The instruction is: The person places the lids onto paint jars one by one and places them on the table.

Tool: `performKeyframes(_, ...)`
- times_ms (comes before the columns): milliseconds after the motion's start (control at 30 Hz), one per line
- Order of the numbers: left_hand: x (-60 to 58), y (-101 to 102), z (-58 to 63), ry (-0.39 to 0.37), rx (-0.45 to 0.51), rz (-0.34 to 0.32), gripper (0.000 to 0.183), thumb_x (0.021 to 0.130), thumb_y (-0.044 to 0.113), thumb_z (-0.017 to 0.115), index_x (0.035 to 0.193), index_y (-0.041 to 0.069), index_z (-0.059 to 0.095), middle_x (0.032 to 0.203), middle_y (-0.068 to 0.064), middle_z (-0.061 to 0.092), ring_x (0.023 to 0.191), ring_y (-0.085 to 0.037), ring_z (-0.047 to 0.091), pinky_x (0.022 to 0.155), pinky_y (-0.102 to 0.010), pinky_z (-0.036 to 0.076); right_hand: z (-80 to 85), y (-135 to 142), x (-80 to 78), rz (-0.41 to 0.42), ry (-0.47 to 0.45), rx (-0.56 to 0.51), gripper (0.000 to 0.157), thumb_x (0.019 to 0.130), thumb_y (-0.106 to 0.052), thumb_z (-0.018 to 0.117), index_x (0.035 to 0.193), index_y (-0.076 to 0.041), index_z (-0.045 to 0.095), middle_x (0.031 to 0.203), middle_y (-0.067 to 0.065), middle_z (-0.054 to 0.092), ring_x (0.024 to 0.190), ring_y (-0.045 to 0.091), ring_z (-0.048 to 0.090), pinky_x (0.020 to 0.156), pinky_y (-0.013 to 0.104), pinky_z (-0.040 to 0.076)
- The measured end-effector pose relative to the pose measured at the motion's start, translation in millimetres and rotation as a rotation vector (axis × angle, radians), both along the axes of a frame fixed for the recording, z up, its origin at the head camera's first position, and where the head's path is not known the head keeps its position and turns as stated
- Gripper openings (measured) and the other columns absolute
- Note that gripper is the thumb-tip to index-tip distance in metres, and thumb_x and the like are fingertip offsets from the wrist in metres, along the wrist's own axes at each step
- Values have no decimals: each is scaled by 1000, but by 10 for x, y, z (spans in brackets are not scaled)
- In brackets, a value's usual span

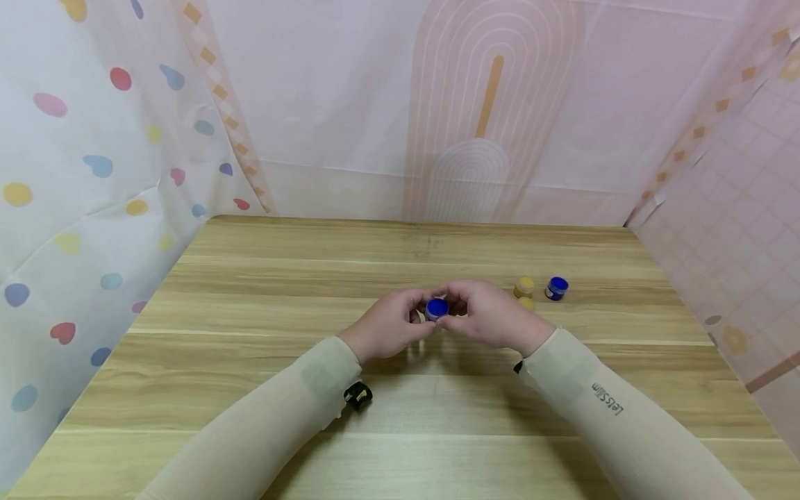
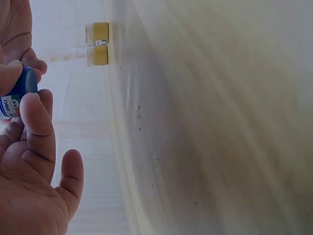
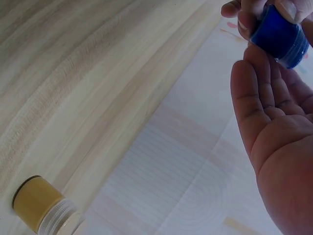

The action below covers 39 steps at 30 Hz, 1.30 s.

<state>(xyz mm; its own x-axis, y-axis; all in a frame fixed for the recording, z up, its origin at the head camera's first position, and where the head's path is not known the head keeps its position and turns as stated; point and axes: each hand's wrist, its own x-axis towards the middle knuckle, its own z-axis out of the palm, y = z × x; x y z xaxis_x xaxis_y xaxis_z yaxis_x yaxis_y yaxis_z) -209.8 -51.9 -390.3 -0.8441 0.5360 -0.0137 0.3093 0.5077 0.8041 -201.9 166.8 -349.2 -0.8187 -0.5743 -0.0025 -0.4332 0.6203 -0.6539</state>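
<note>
Between both hands, just above the wooden table, is a small blue paint jar (image 1: 437, 309) with a printed label visible in the left wrist view. My left hand (image 1: 389, 323) grips it from the left, thumb in front and fingers behind. From the other side, my right hand (image 1: 490, 316) holds it between thumb and fingers. In the right wrist view the blue jar (image 3: 279, 34) lies tilted against the fingers of the right hand (image 3: 281, 127). Two yellow paint jars (image 1: 524, 285) stand beyond the right hand, the nearer one partly hidden by it.
Another blue paint jar (image 1: 556, 288) stands on the wooden table (image 1: 250, 292) to the right of the yellow ones. A patterned cloth (image 1: 325, 104) hangs behind the table's far edge, with more cloth at both sides. A black strap piece (image 1: 358, 394) shows at the left wrist.
</note>
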Motion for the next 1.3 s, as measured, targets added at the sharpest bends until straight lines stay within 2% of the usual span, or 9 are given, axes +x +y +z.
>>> performKeyframes(133,-2,-4,-3,-8,-4,1,19,99,25,74,114,13,68,92,0,67,78,-14,60,66,-27,50,-12,5,-17,22,3,12,43,99,-14,73,141,-10,64,110,2,75,100,13,70,92,37,60)
performKeyframes(433,-5,-12,-13,-11,-6,-6,25,99,24,73,121,12,68,91,0,67,77,-14,60,64,-26,50,-7,1,-9,28,19,36,40,100,-16,72,140,-13,67,112,-1,75,100,11,70,91,36,59)
performKeyframes(667,-1,1,-2,16,6,-17,36,98,18,72,132,9,67,94,0,66,77,-13,60,65,-26,51,-8,-11,2,3,16,48,29,99,-20,75,127,-12,70,109,-1,74,98,12,69,90,36,59)
performKeyframes(767,3,-4,-3,9,-2,-14,33,98,19,72,130,10,67,94,1,66,77,-13,60,65,-26,51,-3,-9,-1,6,16,54,33,98,-19,75,130,-13,68,109,-1,74,99,13,69,92,38,59)
performKeyframes(933,16,-21,6,-13,-13,-14,43,100,24,71,141,14,63,95,2,67,79,-15,60,65,-28,50,15,3,5,24,16,66,45,98,-17,74,141,-15,63,111,-1,74,101,14,69,94,39,59)
performKeyframes(1167,11,-5,0,-8,-17,-3,33,99,24,73,129,12,67,91,1,66,77,-14,59,64,-27,50,7,8,-2,50,14,48,38,101,-14,70,139,-14,65,114,0,74,102,13,69,94,38,59)
performKeyframes(1300,14,0,5,-6,-12,-10,39,100,23,73,136,10,65,94,1,67,77,-13,59,63,-26,50,4,4,7,40,18,58,34,102,-15,70,135,-11,66,113,1,75,104,14,70,95,39,59)
